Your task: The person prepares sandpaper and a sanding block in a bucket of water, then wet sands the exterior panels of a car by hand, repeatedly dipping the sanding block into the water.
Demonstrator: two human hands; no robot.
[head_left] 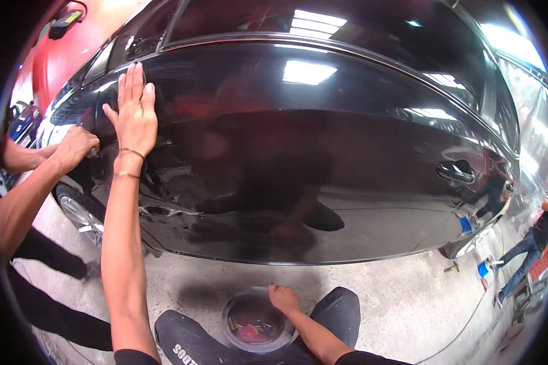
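Observation:
My left hand [135,118] lies flat against the glossy black car door [359,164], near its upper front part, fingers stretched upward. Below it, the door's lower front shows pale scuffs and dents [176,212]. Between my knees stands a round dark bucket [228,319]. My right hand [284,298] is closed on the bucket's right rim. Inside the bucket lie a pinkish-red piece [248,333] and several small items that I cannot make out.
At the left, a co-worker's hand [78,146] rests by the front fender, holding something small. The front wheel [82,216] is below. A door handle [456,172] sits at the right. Farther right are another person [523,249], a blue container [484,269] and plastic sheeting [530,121].

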